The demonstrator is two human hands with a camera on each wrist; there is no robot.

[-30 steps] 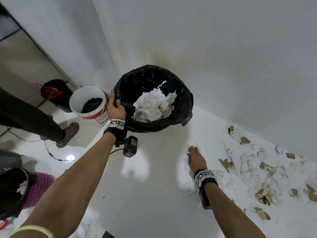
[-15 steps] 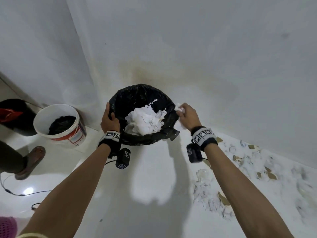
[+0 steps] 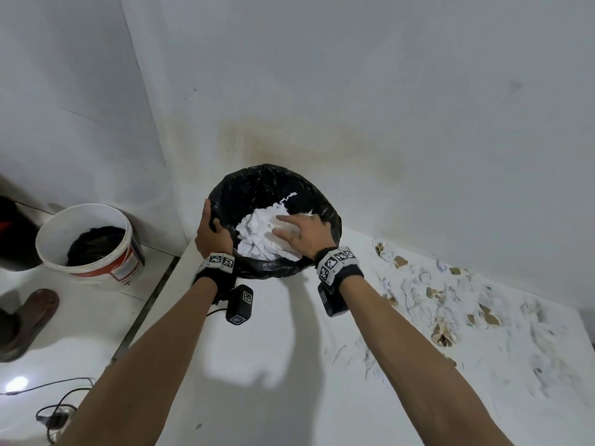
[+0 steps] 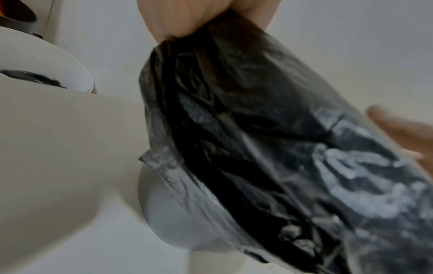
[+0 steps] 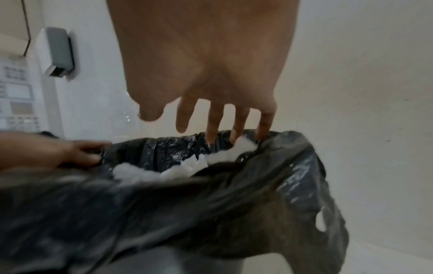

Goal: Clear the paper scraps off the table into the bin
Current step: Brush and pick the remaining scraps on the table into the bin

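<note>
The left hand (image 4: 206, 16) is cut off by the top edge of the left wrist view, its fingers hidden behind the black liner of the bin (image 4: 269, 148). Both wrist views are blurred. The right hand (image 3: 302, 235) covers part of the white paper (image 3: 257, 236), and the scraps (image 3: 444, 333) on the table (image 3: 257, 397) run past the right edge.

The room was dim and grey. Arm shadows fell on the white surface (image 3: 257, 397). Both wrist pictures looked blurry.
</note>
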